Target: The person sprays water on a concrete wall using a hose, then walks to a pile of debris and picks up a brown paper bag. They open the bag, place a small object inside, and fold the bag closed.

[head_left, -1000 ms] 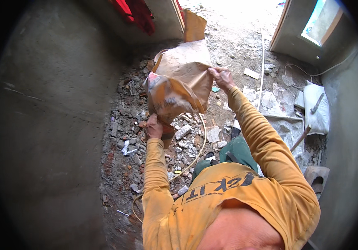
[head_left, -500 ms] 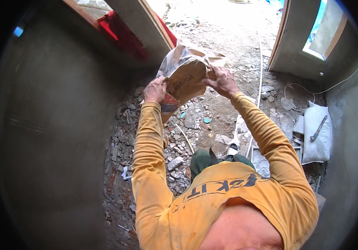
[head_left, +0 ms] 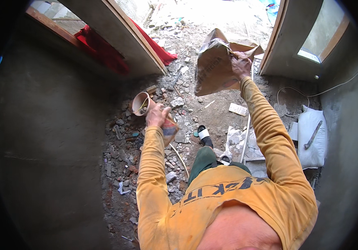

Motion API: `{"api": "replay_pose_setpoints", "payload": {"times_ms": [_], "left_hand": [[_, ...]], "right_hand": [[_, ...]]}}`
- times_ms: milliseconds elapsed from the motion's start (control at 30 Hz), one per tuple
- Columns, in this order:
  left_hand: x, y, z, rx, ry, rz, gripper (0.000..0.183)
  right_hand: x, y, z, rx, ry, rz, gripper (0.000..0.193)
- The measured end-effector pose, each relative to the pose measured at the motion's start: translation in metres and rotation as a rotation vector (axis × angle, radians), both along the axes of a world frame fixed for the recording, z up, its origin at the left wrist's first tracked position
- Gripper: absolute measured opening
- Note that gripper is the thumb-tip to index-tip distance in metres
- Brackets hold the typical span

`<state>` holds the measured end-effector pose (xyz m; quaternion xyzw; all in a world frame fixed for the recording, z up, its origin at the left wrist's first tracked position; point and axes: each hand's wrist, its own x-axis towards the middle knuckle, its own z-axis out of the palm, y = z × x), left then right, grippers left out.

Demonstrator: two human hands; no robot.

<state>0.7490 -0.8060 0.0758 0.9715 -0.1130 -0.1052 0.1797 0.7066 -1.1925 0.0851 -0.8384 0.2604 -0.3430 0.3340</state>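
My right hand [head_left: 241,66] grips a large torn piece of brown paper sack [head_left: 214,68], which hangs out in front of me toward the doorway. A smaller torn scrap of sack paper [head_left: 170,130] with red and dark print sticks out below my left hand [head_left: 157,114], whose fingers are closed on it. Just beyond that hand is a round, pinkish-brown bucket [head_left: 141,103] with a thin yellowish handle. Whether the hand touches the bucket is hard to make out.
Broken bricks and stones [head_left: 122,125] cover the ground at left, beside a grey wall [head_left: 54,166]. A white sack [head_left: 314,137] with a stick [head_left: 313,135] on it lies at right. Red cloth [head_left: 154,43] hangs by the door frame. A pale pipe [head_left: 247,133] runs along the floor.
The sack paper, held in both hands before, is now in two pieces. My right hand has moved forward and right with the large piece; my left has lowered with the scrap. The bucket shows now.
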Motion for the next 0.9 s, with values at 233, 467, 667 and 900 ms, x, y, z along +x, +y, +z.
{"api": "replay_pose_setpoints", "payload": {"times_ms": [233,467,667,900], "left_hand": [[0.043,-0.065,-0.097,-0.187,0.179,-0.005,0.077],[0.156,-0.129,-0.099,-0.361,-0.149,-0.208,0.052],[0.195,-0.145,-0.071,-0.397,-0.296,-0.185,0.040],[0.250,-0.189,-0.072,-0.505,-0.452,-0.143,0.016]], "right_hand": [[0.074,-0.033,0.015,-0.003,0.030,0.037,0.022],[0.142,-0.043,0.053,0.218,0.109,0.210,0.020],[0.193,-0.066,0.052,0.309,0.087,0.249,0.018],[0.278,-0.115,0.052,0.378,0.233,0.418,0.032]]}}
